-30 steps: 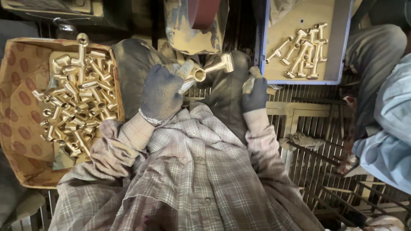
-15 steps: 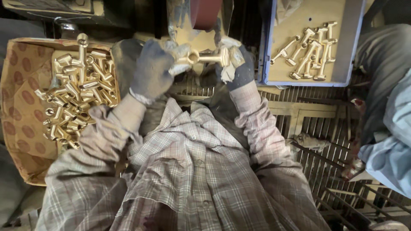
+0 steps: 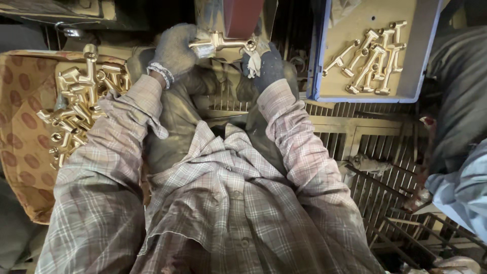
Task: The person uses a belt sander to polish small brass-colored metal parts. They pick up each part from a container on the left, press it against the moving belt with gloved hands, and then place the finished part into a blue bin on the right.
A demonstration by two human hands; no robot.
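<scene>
Both my gloved hands hold one brass pipe fitting (image 3: 219,42) crosswise at the top middle of the head view. My left hand (image 3: 175,49) grips its left end and my right hand (image 3: 264,63) grips its right end. The fitting lies against a reddish-brown sanding belt (image 3: 242,15) on a machine straight ahead. My plaid sleeves and shirt fill the lower half of the view.
A patterned cardboard box (image 3: 23,127) at the left holds several brass fittings (image 3: 81,101). A blue-rimmed tray (image 3: 314,76) at the upper right holds several more brass fittings (image 3: 370,61). Another person's sleeve (image 3: 461,187) is at the right edge. A metal grate (image 3: 375,147) lies below.
Both hands have carried the brass fitting up and forward, from in front of my chest to the sanding belt.
</scene>
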